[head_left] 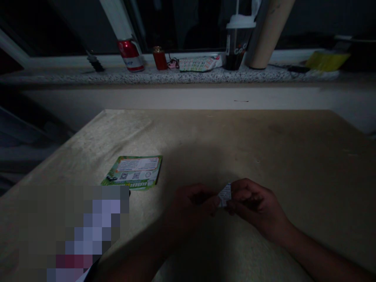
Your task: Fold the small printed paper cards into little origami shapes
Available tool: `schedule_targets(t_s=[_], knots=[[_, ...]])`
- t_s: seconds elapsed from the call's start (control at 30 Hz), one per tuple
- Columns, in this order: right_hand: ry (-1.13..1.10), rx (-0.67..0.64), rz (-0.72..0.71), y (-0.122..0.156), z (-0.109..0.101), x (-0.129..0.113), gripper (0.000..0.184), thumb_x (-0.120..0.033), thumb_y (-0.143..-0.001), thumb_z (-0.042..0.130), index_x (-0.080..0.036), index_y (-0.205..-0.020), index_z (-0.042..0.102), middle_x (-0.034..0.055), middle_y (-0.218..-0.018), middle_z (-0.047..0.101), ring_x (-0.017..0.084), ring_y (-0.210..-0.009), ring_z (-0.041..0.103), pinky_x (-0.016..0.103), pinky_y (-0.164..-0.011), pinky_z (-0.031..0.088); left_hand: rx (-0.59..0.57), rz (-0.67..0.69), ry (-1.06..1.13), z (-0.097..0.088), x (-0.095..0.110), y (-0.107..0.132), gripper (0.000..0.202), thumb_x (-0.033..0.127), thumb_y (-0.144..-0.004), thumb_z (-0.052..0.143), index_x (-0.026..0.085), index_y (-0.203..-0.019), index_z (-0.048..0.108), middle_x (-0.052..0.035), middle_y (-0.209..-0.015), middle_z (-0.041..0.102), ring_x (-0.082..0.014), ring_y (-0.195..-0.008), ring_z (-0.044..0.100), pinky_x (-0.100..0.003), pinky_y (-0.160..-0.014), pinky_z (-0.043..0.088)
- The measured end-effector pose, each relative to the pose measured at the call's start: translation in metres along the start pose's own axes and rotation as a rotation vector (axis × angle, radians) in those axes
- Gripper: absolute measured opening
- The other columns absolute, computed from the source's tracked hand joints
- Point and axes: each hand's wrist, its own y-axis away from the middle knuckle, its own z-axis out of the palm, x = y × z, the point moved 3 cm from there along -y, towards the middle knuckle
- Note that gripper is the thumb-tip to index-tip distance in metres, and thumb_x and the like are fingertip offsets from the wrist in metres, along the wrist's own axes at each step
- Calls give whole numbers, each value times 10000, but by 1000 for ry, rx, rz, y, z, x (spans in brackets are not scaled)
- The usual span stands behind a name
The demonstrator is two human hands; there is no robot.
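Observation:
Between my two hands is a small piece of printed paper [225, 196], pale with rows of dark text and a slanted upper left edge. My left hand [195, 203] pinches it at its left side. On the opposite side, the fingers of my right hand [255, 201] are closed on its right edge. Both hands are held low over the table, in dim light, and some of the fingers are lost in shadow. To the left of my hands lies a green printed leaflet or packet [135, 172] with text and square codes.
The beige table [264, 145] reaches to the wall below a window. Along the speckled sill [164, 78] stand a red can [131, 56], a small red jar [160, 58], a crumpled wrapper [199, 64], a lidded cup [236, 43], a cardboard tube [268, 35] and a yellow item [327, 60]. The lower left is pixelated.

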Motion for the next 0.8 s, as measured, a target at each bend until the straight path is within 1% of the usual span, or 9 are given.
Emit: schedule_targets(t_s=[0.13, 0.23, 0.4, 0.5, 0.57, 0.6, 0.7, 0.8], knots=[[50, 26, -9, 0, -2, 2, 147, -221, -845, 757, -199, -963, 672, -11, -696, 714, 94, -611, 650, 185, -565, 501, 18, 10, -49, -1, -6, 0, 192, 349, -776, 780, 164, -821, 755, -28, -739, 725, -144, -667, 628, -242, -610, 455], [96, 39, -36, 0, -1, 2, 146, -226, -841, 750, -201, -963, 674, -9, -695, 711, 103, -611, 651, 199, -562, 507, 31, 31, -122, -2, -6, 0, 161, 340, -798, 764, 182, -831, 766, -30, -778, 749, -167, -726, 659, -261, -656, 472], [285, 76, -105, 2, 1, -3, 133, -210, -823, 749, -212, -945, 698, -1, -699, 723, 125, -606, 665, 228, -562, 525, 54, 6, -242, -2, -2, -1, 140, 322, -817, 738, 186, -816, 772, -30, -770, 753, -181, -721, 665, -272, -650, 468], [316, 72, -131, 2, 1, -4, 129, -212, -823, 750, -218, -942, 700, 0, -706, 726, 135, -619, 675, 240, -571, 533, 66, -29, -211, -2, -3, -1, 171, 338, -792, 756, 167, -794, 761, -37, -739, 735, -175, -688, 641, -265, -618, 450], [274, 49, -107, 2, 0, -2, 146, -227, -842, 736, -224, -978, 684, -13, -671, 711, 126, -574, 652, 227, -522, 507, 59, -27, -155, -2, -4, -2, 189, 341, -771, 773, 154, -789, 753, -37, -723, 720, -158, -656, 618, -252, -597, 437], [255, 49, -100, 2, -1, -1, 148, -232, -844, 736, -223, -979, 678, -11, -677, 712, 128, -582, 653, 230, -529, 511, 48, -19, -122, -2, -4, -1, 199, 345, -769, 775, 150, -794, 749, -34, -714, 711, -148, -638, 605, -243, -583, 429], [227, 57, -87, 2, -3, 2, 160, -251, -852, 740, -217, -993, 673, -3, -693, 715, 129, -599, 655, 238, -552, 521, 11, 15, -25, -1, -3, -1, 256, 396, -808, 744, 141, -794, 728, -15, -659, 662, -122, -583, 565, -223, -544, 417], [229, 42, -88, 3, -3, 1, 149, -253, -857, 742, -211, -986, 679, -1, -696, 706, 126, -604, 651, 235, -553, 518, -50, 27, 67, 3, -2, -1, 334, 459, -862, 686, 138, -772, 702, -4, -626, 626, -110, -552, 551, -215, -526, 432]])
